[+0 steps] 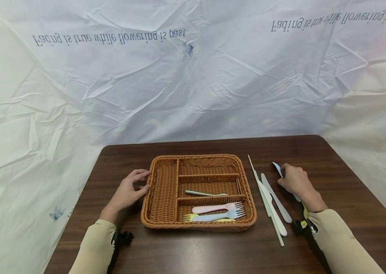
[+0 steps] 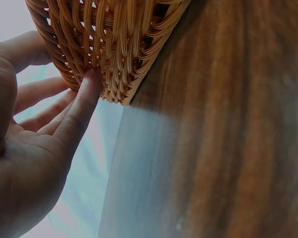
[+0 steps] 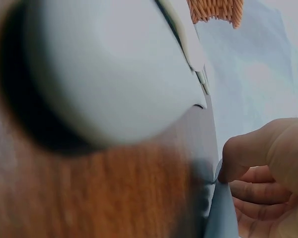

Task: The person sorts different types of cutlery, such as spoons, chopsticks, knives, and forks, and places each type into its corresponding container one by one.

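Note:
My left hand (image 1: 129, 193) is at the left side of a brown wicker basket (image 1: 147, 207). Its thumb (image 2: 82, 106) touches the woven outer wall in the left wrist view, with the other fingers extended beside it. To the right of the basket, my right hand (image 1: 297, 182) pinches a light blue knife (image 1: 276, 167). The blade pokes out beyond the fingertips; the hand hides the knife's middle. Under the right wrist lies a yellow utensil (image 1: 304, 213), partly covered. Close by are a white knife (image 1: 276, 219) and a pale grey knife (image 1: 278, 203).
Thin pale chopsticks (image 1: 255, 173) lie along the basket's right side. In the basket's front compartment are a pink fork (image 1: 213, 207), a blue fork (image 1: 218, 217) and yellow utensils (image 1: 189, 217). A pale green utensil (image 1: 201, 193) lies in the middle compartment. White sheeting (image 1: 193, 95) hangs behind the table.

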A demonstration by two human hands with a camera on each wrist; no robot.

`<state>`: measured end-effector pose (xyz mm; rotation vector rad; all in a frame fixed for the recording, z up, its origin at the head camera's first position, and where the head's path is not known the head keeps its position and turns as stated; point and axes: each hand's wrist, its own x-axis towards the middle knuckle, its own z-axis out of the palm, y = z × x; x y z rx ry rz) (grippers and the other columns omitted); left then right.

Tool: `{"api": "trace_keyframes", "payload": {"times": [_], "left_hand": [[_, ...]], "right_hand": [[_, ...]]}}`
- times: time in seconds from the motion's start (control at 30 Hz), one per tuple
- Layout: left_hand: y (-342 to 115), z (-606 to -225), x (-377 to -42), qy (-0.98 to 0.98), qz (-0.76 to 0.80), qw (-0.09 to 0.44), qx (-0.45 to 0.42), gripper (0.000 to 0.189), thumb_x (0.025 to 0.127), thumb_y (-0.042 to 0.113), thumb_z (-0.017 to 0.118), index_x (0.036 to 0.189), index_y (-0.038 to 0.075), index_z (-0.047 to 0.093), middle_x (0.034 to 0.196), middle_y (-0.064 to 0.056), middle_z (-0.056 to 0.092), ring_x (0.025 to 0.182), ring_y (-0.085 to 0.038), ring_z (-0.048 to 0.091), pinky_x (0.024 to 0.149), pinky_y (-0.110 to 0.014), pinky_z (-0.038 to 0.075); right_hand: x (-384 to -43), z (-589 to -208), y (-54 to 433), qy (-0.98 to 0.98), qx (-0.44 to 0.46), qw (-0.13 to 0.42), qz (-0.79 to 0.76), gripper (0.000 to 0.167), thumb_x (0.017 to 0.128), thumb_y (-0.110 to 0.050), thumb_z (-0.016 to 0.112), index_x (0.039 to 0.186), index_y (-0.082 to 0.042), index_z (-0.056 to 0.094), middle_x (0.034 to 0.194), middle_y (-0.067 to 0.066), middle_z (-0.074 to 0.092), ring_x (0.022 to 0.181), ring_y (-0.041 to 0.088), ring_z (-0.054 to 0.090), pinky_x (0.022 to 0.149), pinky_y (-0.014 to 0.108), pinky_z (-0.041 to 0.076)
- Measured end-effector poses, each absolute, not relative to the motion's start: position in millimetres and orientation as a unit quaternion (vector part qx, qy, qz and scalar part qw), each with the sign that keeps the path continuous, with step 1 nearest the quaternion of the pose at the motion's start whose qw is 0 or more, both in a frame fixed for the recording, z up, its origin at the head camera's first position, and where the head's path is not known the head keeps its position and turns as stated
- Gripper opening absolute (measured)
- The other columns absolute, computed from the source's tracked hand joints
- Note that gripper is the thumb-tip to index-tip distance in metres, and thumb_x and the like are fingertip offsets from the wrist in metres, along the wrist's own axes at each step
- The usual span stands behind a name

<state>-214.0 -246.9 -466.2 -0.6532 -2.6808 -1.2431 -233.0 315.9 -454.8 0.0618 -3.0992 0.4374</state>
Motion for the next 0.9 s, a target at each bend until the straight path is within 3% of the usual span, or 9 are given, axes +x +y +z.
{"api": "trace_keyframes", "payload": {"times": [0.17,0.47,0.9], "left_hand": [[-247,-467,-214,-0.884,-0.412,0.057,-0.214,0.044,0.092,0.014,0.068,0.134,0.004,0.057,0.134,-0.011,0.051,0.107,-0.029,0.061,0.077,-0.040,0.057],[-248,-466,-213,-0.886,-0.408,0.059,-0.212,0.045,0.092,0.014,0.068,0.135,0.004,0.057,0.134,-0.012,0.051,0.108,-0.030,0.061,0.078,-0.040,0.057],[-247,-468,-215,-0.886,-0.406,0.066,-0.215,0.045,0.091,0.013,0.069,0.134,0.003,0.058,0.133,-0.014,0.052,0.106,-0.033,0.061,0.077,-0.041,0.057]], "right_hand": [[-233,-454,317,-0.988,0.012,0.010,0.152,0.043,0.085,-0.010,0.068,0.118,0.015,0.055,0.075,0.015,0.063,0.055,0.020,0.052,0.055,0.038,0.041],[-237,-450,312,-0.982,0.005,0.036,0.187,0.041,0.085,-0.008,0.068,0.118,0.013,0.056,0.093,0.025,0.067,0.057,0.018,0.056,0.049,0.030,0.043],[-238,-440,304,-0.975,0.016,0.053,0.217,0.040,0.087,-0.008,0.065,0.121,0.010,0.056,0.101,0.028,0.066,0.062,0.021,0.060,0.050,0.030,0.045]]}}
